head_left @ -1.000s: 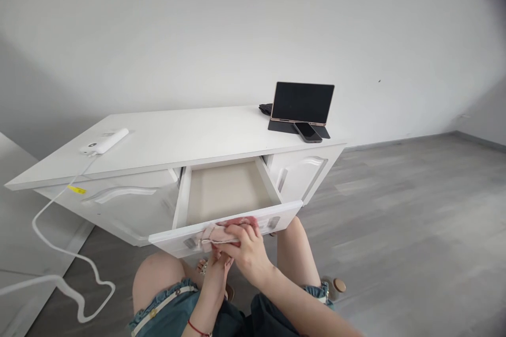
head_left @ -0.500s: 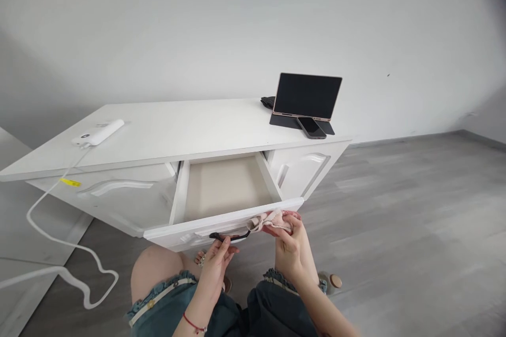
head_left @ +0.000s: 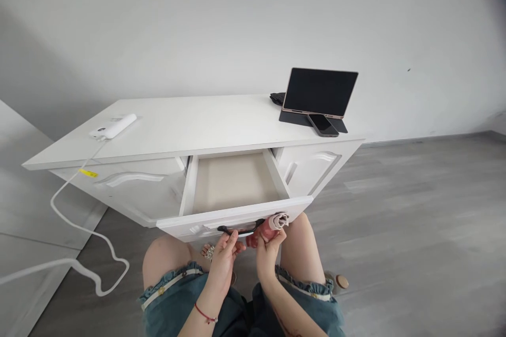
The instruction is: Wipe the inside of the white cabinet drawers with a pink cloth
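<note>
In front of my knees a white drawer (head_left: 237,215) is pulled out of the cabinet, with its beige bottom bare. My left hand (head_left: 222,262) is closed on the black drawer handle (head_left: 225,230), thumb over the bar and the other fingers beneath. My right hand (head_left: 269,257) grips a pink and white cloth (head_left: 272,224). The cloth is bunched into a roll, its pale end pointing up by the right end of the handle and the drawer front. Part of the cloth is hidden behind my right fingers.
On the white cabinet top (head_left: 197,121) stand a black-screened tablet (head_left: 320,92), a phone (head_left: 323,125) and a dark item (head_left: 277,98). A white device (head_left: 114,126) lies at left, its white cable (head_left: 89,231) hanging to the floor. A capped container (head_left: 338,281) stands right of my leg.
My right hand has moved left and lower along the drawer front, turning the cloth so its pale end now points up and right. My left hand stays at the handle. The view has shifted slightly.
</note>
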`<state>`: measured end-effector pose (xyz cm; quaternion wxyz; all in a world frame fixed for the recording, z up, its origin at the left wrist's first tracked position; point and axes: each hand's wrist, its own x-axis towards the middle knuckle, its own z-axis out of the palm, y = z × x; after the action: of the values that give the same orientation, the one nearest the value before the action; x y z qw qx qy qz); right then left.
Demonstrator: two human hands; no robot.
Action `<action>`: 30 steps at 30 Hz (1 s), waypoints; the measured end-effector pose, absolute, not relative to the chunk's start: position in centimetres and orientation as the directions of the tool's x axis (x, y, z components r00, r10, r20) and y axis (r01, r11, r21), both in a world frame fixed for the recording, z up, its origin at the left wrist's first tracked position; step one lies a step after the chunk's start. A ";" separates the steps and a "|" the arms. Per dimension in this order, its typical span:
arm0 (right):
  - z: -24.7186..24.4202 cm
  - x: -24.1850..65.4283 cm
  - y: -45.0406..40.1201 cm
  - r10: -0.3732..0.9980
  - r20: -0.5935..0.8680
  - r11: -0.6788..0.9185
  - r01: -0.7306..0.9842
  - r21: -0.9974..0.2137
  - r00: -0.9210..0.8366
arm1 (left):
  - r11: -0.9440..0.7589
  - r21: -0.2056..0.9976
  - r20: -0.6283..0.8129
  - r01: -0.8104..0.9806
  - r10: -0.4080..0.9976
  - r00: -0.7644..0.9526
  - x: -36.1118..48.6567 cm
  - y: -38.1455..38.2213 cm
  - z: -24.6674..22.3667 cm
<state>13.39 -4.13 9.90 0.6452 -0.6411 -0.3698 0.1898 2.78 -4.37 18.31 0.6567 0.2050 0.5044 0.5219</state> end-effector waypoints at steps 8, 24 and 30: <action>14.4 7.9 -5.5 0.821 -0.375 -0.132 -0.496 -0.858 0.431 | 0.358 0.773 -0.488 -0.525 0.863 -0.131 -0.3 -7.5 18.0; 23.1 1.6 -3.5 0.725 -0.415 -0.561 -0.821 0.107 -0.549 | 0.091 0.914 -0.336 -0.395 0.717 -0.611 -5.1 -11.5 16.4; 26.5 7.5 -3.5 0.795 -0.210 -0.585 -0.811 -0.017 -0.569 | 0.259 0.847 -0.443 -0.464 0.826 -0.348 -1.7 -10.8 15.9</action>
<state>7.48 -3.48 26.55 0.4536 -0.0978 0.0403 0.8849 -1.75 -10.84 15.91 0.5488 0.1580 0.5732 0.5877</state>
